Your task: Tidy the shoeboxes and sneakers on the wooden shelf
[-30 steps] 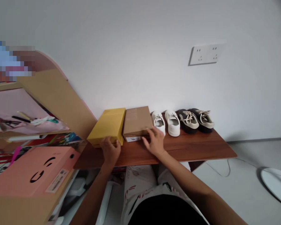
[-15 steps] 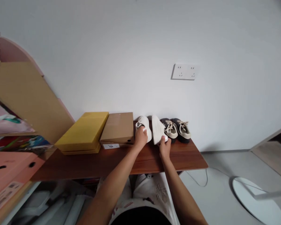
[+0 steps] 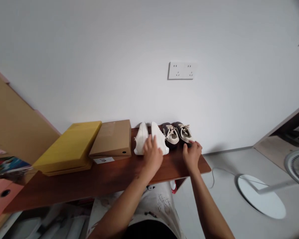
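Two pairs of shoes squeezed onto the end of a wooden bench (image 3: 102, 181)
Yellow box (image 3: 69, 147) and brown box (image 3: 112, 137) hog the left, so white shoes (image 3: 141, 139) and dark shoes (image 3: 171, 134) sit heels-to-wall side by side; left hand (image 3: 153, 156) lies spread and loose over the white toes, right hand (image 3: 191, 154) curls at a dark toe, grip unclear

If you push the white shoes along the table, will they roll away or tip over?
Probably neither. The white shoes look low and long, so they should slide on the smooth wooden table rather than roll. They seem light, too: the left hand rests on both at once.
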A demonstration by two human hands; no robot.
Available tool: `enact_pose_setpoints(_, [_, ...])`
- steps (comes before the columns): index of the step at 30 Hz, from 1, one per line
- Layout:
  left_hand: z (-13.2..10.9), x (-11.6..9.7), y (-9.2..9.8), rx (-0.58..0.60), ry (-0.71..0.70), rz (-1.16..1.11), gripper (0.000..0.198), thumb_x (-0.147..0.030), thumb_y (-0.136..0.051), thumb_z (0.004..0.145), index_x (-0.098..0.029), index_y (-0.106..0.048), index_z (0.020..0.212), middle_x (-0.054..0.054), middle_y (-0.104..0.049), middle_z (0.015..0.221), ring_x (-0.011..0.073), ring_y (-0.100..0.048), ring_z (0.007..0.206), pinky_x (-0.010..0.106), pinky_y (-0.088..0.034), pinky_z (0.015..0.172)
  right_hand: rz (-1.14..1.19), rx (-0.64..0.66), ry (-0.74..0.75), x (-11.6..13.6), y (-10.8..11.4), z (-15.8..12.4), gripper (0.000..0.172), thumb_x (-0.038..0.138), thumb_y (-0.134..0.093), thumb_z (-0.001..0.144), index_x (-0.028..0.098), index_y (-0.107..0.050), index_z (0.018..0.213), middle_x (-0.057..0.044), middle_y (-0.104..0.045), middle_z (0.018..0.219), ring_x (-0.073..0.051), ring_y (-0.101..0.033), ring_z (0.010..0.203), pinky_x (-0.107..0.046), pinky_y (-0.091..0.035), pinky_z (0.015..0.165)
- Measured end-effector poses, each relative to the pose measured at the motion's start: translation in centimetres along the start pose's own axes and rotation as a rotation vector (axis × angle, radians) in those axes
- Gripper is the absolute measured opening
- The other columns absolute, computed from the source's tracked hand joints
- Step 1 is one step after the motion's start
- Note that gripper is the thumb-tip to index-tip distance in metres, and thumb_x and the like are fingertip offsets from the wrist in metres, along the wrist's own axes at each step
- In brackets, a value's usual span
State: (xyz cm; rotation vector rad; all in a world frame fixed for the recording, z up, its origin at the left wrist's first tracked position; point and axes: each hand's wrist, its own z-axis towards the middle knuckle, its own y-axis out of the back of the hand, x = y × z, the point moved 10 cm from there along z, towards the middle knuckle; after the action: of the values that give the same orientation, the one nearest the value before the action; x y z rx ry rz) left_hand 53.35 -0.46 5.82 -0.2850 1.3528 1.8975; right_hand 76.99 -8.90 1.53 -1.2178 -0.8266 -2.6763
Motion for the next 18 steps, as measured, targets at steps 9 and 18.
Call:
enact_pose_setpoints(9, [7.1, -7.3, -11.2, 0.42, 0.05, -0.108, 0.021, -0.017, -0.059, 0.088, -0.008, -0.067, 0.105, 0.027, -0.064, 0.119, 0.0353, -0.059, 0.121, 0.045, -0.043, 0.105, 0.154, 0.079, -0.298, -5.5, -3.6, 6.7, 0.043, 0.055, -0.057, 0.08, 0.018, -0.052, 0.102, -0.014, -0.061, 0.104, -0.03, -0.059, 0.103, -0.045, -0.049, 0.094])
enact_pose_setpoints(18, [3.9, -1.7, -12.3, 0.385, 0.635, -0.764, 0.037, -0.031, -0.044, 0.095, -0.018, -0.046, 0.13, 0.014, -0.062, 0.12, 0.0135, -0.068, 0.068, 0.033, -0.06, 0.07, 0.501, 0.101, -0.686, -9.1, -6.0, 4.3, 0.053, 0.058, -0.037, 0.089, 0.023, -0.041, 0.128, -0.012, -0.054, 0.125, -0.021, -0.06, 0.095, -0.034, -0.057, 0.071])
